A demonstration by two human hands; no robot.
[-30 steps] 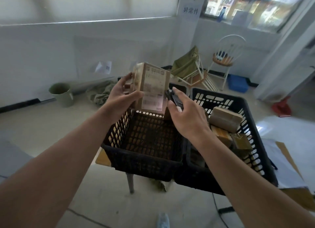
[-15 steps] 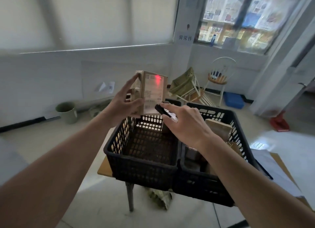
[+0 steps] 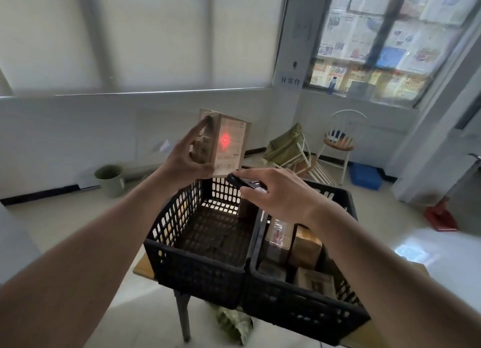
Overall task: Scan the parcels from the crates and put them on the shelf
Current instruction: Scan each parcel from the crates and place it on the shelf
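White walls and a pale glossy floor [image 3: 78, 230]. A drawn blind [image 3: 143, 35] glows at left, a window [image 3: 377, 35] papered with newspapers sits right. Below it stands a round-backed chair [image 3: 341, 139], with a green bucket [image 3: 110, 177] by the wall.

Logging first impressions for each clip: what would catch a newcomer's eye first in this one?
The red scanner light glowing on the label of the cardboard parcel, which the left hand holds up above the crates. Just below it, the right hand grips a black scanner aimed at the parcel. Beneath both, the left black crate looks bare, while the right crate holds more parcels.
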